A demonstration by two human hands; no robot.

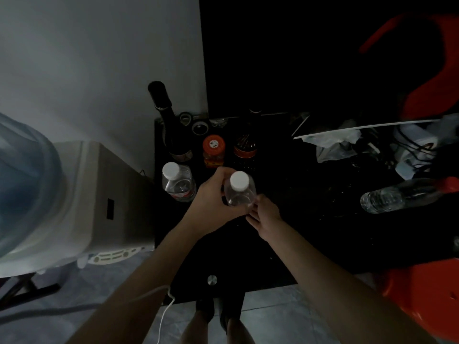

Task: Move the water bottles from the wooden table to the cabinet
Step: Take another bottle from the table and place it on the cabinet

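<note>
**Ana:** Clear plastic, white cap: this water bottle (239,191) is standing upright over the black cabinet top (285,219), near its left front part. The left hand (211,207) is wrapping its fingers around the body, and the right hand (264,216) is touching the lower side with its fingertips. I cannot tell if the bottom is already resting on the surface.

**Ben:** So both hands are closing on it?

**Ana:** The left one is gripping it firmly. The right one is only supporting it with loose fingers, I think.

**Ben:** Which step is this?

**Ana:** I am judging it as the placing step. A second water bottle (177,182) is already standing just beside, to the left, with a red label. Behind them a dark wine bottle (165,120), an orange-lidded jar (213,150) and another dark jar (246,145) are standing.

**Ben:** And next?

**Ana:** The hands are needing to set it down flat, not knocking its neighbour, then release. A third clear bottle (397,196) is lying on its side at the right, near crumpled plastic bags (337,145). The wooden table is not showing in this view.
</note>
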